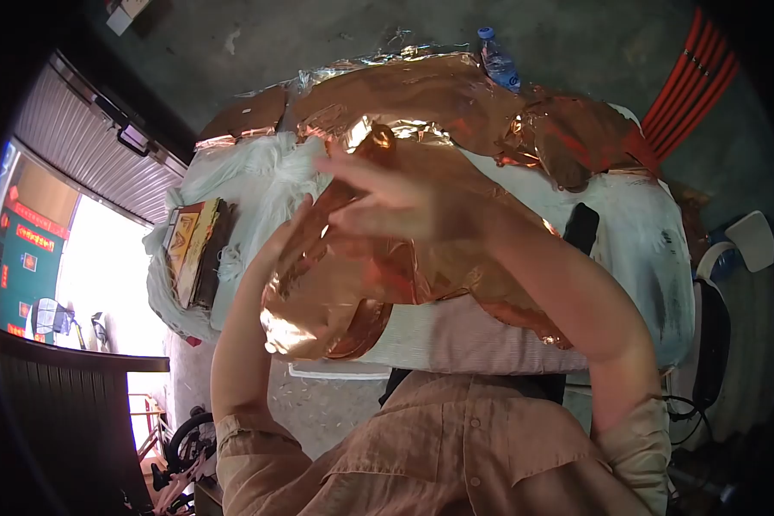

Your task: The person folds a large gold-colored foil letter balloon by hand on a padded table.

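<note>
A crumpled sheet of shiny copper-coloured foil (318, 301) lies across the near part of the table, in front of my body. My right hand (387, 202), blurred by motion, is over the foil with some fingers stretched out to the left and apart. My left hand (291, 230) is at the foil's left edge; its fingers are mostly hidden behind the foil and my other hand. More copper foil (404, 90) covers the far side of the table, and another crumpled piece (568, 133) sits at the far right.
White stringy fibre (271, 168) and a stack of papers (199, 245) are on the table's left side. A black object (581, 225) lies on the right. Beyond the table stand a water bottle (499, 60) and red bars (692, 82). A white chair (751, 241) is at right.
</note>
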Available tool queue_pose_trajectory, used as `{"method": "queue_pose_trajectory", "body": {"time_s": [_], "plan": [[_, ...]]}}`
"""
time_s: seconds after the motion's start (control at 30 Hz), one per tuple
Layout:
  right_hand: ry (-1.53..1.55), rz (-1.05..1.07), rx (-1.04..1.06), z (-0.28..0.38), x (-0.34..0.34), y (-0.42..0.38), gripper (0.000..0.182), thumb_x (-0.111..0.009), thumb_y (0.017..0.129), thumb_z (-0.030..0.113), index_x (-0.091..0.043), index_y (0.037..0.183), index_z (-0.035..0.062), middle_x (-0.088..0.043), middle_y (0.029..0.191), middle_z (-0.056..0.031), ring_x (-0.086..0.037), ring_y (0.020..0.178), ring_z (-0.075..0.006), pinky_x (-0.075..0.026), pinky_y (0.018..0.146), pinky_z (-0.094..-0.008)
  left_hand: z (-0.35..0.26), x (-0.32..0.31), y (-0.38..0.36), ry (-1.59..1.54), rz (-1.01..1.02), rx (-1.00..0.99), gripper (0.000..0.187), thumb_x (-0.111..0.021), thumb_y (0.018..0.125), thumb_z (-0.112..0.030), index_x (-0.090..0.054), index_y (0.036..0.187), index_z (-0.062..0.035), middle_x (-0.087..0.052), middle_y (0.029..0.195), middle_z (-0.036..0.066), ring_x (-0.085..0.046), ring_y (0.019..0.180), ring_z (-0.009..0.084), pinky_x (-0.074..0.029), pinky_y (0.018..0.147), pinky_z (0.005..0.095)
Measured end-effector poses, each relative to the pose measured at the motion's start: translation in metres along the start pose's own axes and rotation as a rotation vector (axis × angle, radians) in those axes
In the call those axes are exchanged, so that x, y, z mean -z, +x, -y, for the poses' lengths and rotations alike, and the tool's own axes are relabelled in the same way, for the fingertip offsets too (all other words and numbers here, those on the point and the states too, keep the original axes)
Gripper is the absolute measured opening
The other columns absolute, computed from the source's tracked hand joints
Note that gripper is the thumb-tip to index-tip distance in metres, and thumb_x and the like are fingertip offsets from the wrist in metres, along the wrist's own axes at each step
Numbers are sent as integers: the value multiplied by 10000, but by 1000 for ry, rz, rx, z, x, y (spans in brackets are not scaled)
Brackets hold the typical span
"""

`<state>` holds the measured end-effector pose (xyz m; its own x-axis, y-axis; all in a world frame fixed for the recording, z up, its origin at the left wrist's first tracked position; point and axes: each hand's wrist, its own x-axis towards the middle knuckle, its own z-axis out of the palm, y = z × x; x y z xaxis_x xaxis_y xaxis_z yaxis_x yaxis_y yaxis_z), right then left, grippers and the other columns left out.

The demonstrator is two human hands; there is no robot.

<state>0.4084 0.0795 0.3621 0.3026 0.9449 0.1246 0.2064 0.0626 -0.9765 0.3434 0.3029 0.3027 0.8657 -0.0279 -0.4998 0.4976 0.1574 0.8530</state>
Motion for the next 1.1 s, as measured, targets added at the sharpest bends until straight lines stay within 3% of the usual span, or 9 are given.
{"method": "queue_pose_trajectory", "body": {"time_s": [0.07, 0.17, 0.2, 0.33, 0.43, 0.53, 0.67, 0.73, 1.1], "plan": [[127, -86, 76, -5, 15, -14, 681, -543, 925, 273, -163, 1461, 92, -327, 1439, -158, -491, 1202, -216, -420, 979, -337, 27, 50, 41, 193, 15, -59, 789, -238, 914, -647, -367, 1380, -23, -443, 1371, 132, -376, 1292, 217, -277, 1070, 334], [-461, -199, -32, -40, 30, -43, 620, -568, 897, 299, -306, 1403, 55, -230, 1485, -157, -414, 1273, -291, -367, 1025, -401, 5, 23, 21, 95, 24, 95, 808, -235, 910, -653, -384, 1368, -4, -413, 1394, 149, -351, 1307, 226, -238, 1082, 354], [-703, -178, -124, -59, 24, -57, 614, -577, 885, 318, -344, 1380, 40, -206, 1491, -164, -375, 1300, -320, -334, 1049, -431, 21, 46, 41, 50, 47, 85, 692, -367, 933, -559, -452, 1300, 22, -521, 1285, 145, -504, 1166, 203, -392, 968, 314], [-1052, -64, -307, -92, -20, -103, 741, -584, 852, 406, -269, 1416, 42, -187, 1492, -179, -170, 1386, -337, -150, 1111, -496, 18, 32, 31, 198, 5, 54, 358, -669, 836, -218, -574, 1091, 14, -633, 881, 49, -585, 701, 66, -444, 555, 152], [-1015, -33, -321, -100, -21, -110, 799, -574, 831, 463, -233, 1435, 65, -128, 1512, -174, -64, 1415, -307, -49, 1115, -537, 22, 23, 35, 155, -117, 69, 323, -676, 825, -179, -583, 1077, 0, -646, 904, 43, -599, 710, 68, -471, 575, 172], [-1037, -53, -347, -87, -19, -108, 777, -561, 850, 466, -239, 1431, 62, -174, 1501, -167, -109, 1411, -293, -80, 1123, -506, 16, 11, 36, 132, -168, 101, 263, -680, 812, -145, -601, 1011, 7, -642, 831, 38, -579, 616, 74, -470, 519, 194], [-600, -143, -437, -56, 40, -92, 504, -588, 853, 305, -490, 1256, 19, -540, 1226, -182, -525, 1149, -276, -411, 964, -396, 14, 14, 35, 245, 11, 66, 150, -691, 791, -113, -616, 857, 0, -599, 694, 9, -507, 523, 69, -381, 448, 205], [-573, -663, -145, -79, 57, -105, 362, -594, 816, 302, -572, 991, -14, -622, 954, -187, -621, 892, -311, -489, 775, -388, 18, 13, 37, 275, 63, -38, 149, -697, 791, -117, -614, 850, -9, -585, 656, 6, -483, 502, 56, -359, 436, 207], [-924, -494, -686, -102, 81, -111, 446, -624, 740, 370, -592, 998, 8, -598, 1065, -205, -571, 1015, -349, -468, 866, -414, 39, 25, 64, 564, -132, -120, 280, -737, 776, -292, -623, 856, -48, -540, 624, -40, -436, 497, 35, -300, 427, 208]]}}
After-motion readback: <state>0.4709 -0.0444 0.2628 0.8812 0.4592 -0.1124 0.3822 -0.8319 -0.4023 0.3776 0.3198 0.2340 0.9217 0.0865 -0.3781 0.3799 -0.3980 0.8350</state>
